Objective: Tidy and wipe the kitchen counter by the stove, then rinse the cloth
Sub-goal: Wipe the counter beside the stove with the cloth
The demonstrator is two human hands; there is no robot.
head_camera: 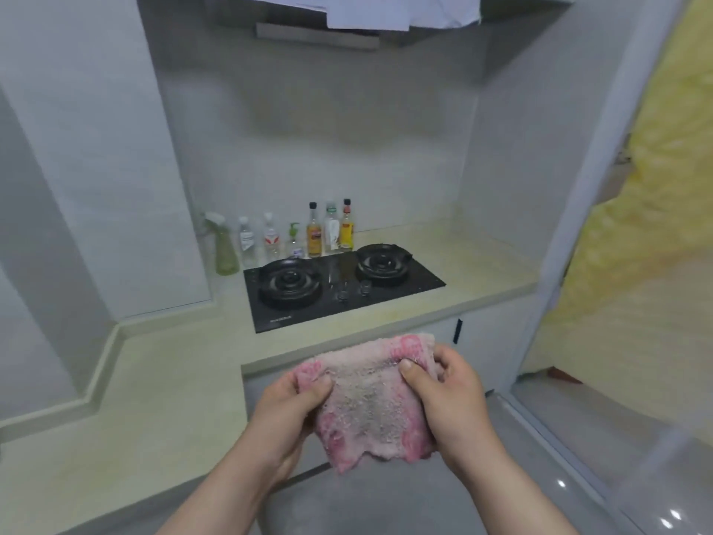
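A pink and grey cloth (pixel 370 403) hangs spread between my two hands in front of the counter, above the floor. My left hand (pixel 289 411) grips its left edge, thumb on top. My right hand (pixel 447 395) pinches its upper right corner, with the fingers curled behind the fabric. The pale counter (pixel 162 384) runs in an L shape, with a black two-burner gas stove (pixel 339 287) set into it beyond the cloth.
A row of bottles stands against the back wall left of and behind the stove: a green spray bottle (pixel 223 245), clear bottles (pixel 258 241) and sauce bottles (pixel 332 229). A range hood (pixel 316 34) hangs overhead. A yellow wall (pixel 636 233) and grey floor (pixel 386 503) lie to the right.
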